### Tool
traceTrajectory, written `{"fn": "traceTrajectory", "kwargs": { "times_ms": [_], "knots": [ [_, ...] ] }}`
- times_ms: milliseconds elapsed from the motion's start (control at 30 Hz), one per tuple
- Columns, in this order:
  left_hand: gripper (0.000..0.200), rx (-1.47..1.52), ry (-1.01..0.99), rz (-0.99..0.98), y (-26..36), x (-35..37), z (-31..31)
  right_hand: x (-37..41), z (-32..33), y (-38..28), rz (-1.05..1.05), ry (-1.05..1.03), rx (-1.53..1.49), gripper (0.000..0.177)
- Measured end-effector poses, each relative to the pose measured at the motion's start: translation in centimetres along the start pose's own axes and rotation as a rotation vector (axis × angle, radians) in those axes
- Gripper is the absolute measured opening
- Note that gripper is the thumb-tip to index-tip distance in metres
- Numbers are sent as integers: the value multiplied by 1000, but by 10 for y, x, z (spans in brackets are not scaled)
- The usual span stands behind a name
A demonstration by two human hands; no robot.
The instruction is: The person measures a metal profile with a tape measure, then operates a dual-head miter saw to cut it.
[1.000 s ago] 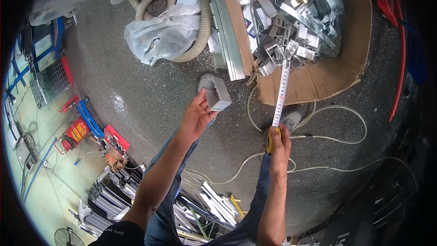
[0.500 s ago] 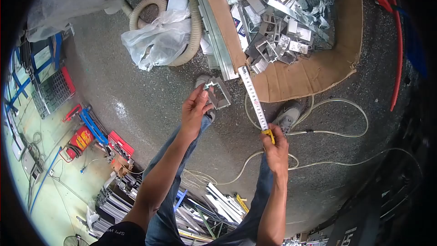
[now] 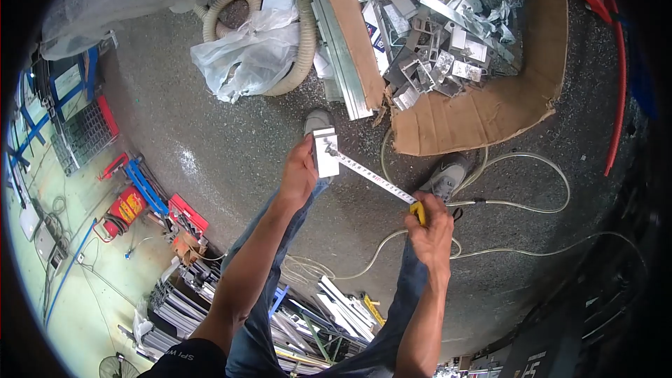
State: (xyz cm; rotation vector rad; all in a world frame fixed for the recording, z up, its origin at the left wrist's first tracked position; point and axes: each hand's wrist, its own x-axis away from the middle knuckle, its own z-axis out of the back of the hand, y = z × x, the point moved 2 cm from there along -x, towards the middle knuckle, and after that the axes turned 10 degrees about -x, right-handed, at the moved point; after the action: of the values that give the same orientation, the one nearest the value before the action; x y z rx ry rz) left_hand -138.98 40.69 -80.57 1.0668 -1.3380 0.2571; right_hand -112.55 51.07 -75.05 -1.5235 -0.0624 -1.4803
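Note:
A short aluminium profile piece (image 3: 327,166) is in my left hand (image 3: 299,173), its flat bright face turned up and my fingers closed on its left edge. My right hand (image 3: 430,229) is wrapped round a yellow tape measure (image 3: 418,211). From it the white blade (image 3: 374,178) runs out up and to the left, and its tip lies over the face of the profile piece. Part of the tape case is hidden by my fingers.
A torn cardboard box (image 3: 462,122) full of metal offcuts lies ahead. Left of it are long profiles (image 3: 339,49), a plastic bag (image 3: 245,66) and a ribbed hose (image 3: 306,35). A thin clear hose (image 3: 518,204) loops near my right shoe (image 3: 448,171). Profiles (image 3: 182,308) lie at lower left.
The profile piece has turned from its open end to a flat face. The tape blade has swung left and down from beside the box edge onto the piece.

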Motion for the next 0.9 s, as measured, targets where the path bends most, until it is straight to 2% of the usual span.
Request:
{"fn": "traceTrajectory", "kwargs": {
  "times_ms": [67,267,367,433,567,633,667,733,833,900],
  "knots": [
    [41,-6,-48,37,-4,-2,8,0,0,-1,12,-13,15,37],
    [41,-349,-15,171,-6,3,6,1,2,1,8,-30,108,37],
    [37,-473,30,97,-10,2,9,2,5,2,-16,-30,132,37],
    [35,-761,-1,12,0,5,1,1,8,1,-30,-39,135,37],
    [37,-778,30,16,0,7,-4,2,3,2,-52,-59,111,37],
    [40,-435,-12,218,-3,4,-5,2,1,4,30,-29,142,38],
    [40,-437,-13,219,-7,2,0,2,1,5,29,-28,141,38],
    [39,-443,110,228,-17,-2,12,1,2,6,14,-18,134,38],
    [38,-542,7,153,-11,1,7,1,2,3,13,6,120,38],
    [39,-454,1,194,-3,6,-4,1,3,4,23,10,123,37]
  ]
}}
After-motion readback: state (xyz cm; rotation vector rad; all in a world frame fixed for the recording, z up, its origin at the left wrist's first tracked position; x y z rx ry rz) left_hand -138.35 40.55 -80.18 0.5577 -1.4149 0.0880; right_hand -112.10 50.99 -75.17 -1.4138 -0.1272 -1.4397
